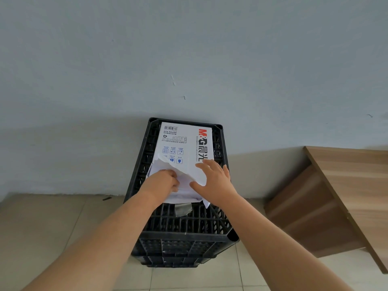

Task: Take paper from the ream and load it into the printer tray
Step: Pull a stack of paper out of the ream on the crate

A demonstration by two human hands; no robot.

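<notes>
1. The ream (184,143) lies flat on top of the black crate (184,236) by the wall, its wrapper torn open at the end nearest you. The printer tray isn't in view, so this step is just getting sheets out.
2. Your left hand (162,181) is at the torn opening, fingers (173,175) curled into the loose sheets (184,194). It looks like a pinch on paper, but how many sheets you've got I can't tell, as the tips are hidden.
3. Your right hand (216,177) lies flat and spread on the wrapper (197,171), gripping nothing, thumb at the torn edge. Keep it pressing down so the pack doesn't slide off the crate as you pull.
4. Pull toward you, straight along the pack's length, not upward. The torn flap looks likely to catch and crease the top sheets.
5. If the flap snags, lift it w/ your right thumb first.
6. Take a modest stack, both edges supported asap. Thin paper sags and fans out when held one-handed.
7. Square the stack on the ream top before you carry it off.
</notes>
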